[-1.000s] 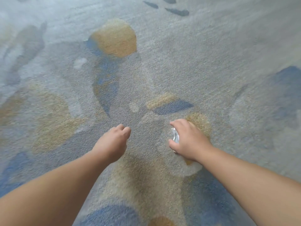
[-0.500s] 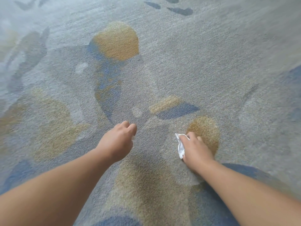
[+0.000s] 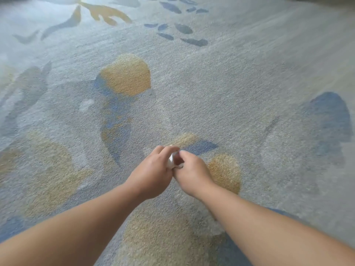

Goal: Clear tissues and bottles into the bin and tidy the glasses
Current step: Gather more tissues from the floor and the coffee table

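Above the patterned carpet (image 3: 211,83), both hands meeting, left hand (image 3: 151,173) and right hand (image 3: 192,173) touching, with a small white tissue (image 3: 171,160) pinched between them. Each grip closed narrow on that scrap; which hand carries most of it, hard to tell. Likely feather-light, soft, limp, easy to tear or drop. Best bunched into one fist, taken by the crumpled middle rather than a loose corner. No bin, bottles or glasses in view.

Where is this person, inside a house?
Probably indoors, on a carpeted floor, though which room is unclear. The patterned carpet fills the view, and both hands hold a tissue.
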`<state>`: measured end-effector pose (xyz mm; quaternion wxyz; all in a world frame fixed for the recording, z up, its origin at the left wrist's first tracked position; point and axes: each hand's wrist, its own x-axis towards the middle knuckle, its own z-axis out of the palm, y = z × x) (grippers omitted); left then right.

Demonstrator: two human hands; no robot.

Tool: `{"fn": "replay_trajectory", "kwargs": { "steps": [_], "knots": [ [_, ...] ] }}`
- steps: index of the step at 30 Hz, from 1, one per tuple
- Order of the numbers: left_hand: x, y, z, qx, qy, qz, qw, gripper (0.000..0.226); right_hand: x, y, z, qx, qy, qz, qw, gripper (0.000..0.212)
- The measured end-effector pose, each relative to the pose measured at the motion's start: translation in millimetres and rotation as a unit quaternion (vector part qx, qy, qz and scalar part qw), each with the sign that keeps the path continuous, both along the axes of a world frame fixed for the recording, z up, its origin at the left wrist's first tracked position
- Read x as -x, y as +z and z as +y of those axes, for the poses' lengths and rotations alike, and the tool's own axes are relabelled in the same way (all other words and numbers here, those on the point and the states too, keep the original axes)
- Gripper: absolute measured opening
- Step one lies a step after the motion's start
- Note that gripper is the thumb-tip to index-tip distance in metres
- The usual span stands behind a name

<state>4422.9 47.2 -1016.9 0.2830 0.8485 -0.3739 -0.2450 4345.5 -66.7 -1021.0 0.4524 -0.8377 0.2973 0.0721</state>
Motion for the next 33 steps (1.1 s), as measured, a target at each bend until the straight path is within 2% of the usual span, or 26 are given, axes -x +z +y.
{"fn": "replay_trajectory", "kwargs": {
  "steps": [4,6,8,9,13,18,20,25,29,33],
  "knots": [
    [-5.6,18.3,-11.6,-0.011,-0.006,0.033,0.999,0.055,1.9,25.5,-12.5,-0.115,-0.032,-0.03,0.992,0.016],
    [-5.6,28.8,-18.6,-0.043,-0.011,0.005,0.999,0.038,9.9,36.6,-21.3,-0.14,-0.046,-0.034,0.988,0.021],
    [0.0,40.3,-27.9,-0.074,-0.033,-0.053,0.995,0.017,23.2,49.2,-32.6,-0.092,-0.036,-0.028,0.995,0.02],
    [3.9,45.7,-32.3,-0.084,-0.054,-0.084,0.991,0.014,31.4,54.9,-39.2,-0.049,-0.026,-0.017,0.998,0.021],
    [16.4,68.2,-54.4,-0.096,-0.108,-0.139,0.98,0.015,74.5,82.7,-77.6,0.154,0.0,0.036,0.987,0.033],
    [20.9,129.5,-81.0,-0.111,-0.125,-0.18,0.969,0.014,128.2,150.3,-120.6,0.245,-0.033,0.074,0.966,0.032],
    [31.2,166.2,-88.4,-0.122,-0.145,-0.193,0.963,0.006,149.1,188.4,-130.0,0.258,-0.042,0.086,0.961,0.031],
    [60.3,292.7,-103.8,-0.134,-0.218,-0.25,0.934,0.018,187.0,313.0,-133.7,0.255,-0.067,0.093,0.96,0.028],
    [78.8,412.4,-123.2,-0.125,-0.226,-0.293,0.921,0.016,219.5,426.4,-134.1,0.25,-0.075,0.088,0.961,0.024],
    [97.3,528.4,-138.4,-0.125,-0.228,-0.293,0.92,0.012,246.5,540.0,-143.7,0.252,-0.081,0.086,0.96,0.021]
  ]
}}
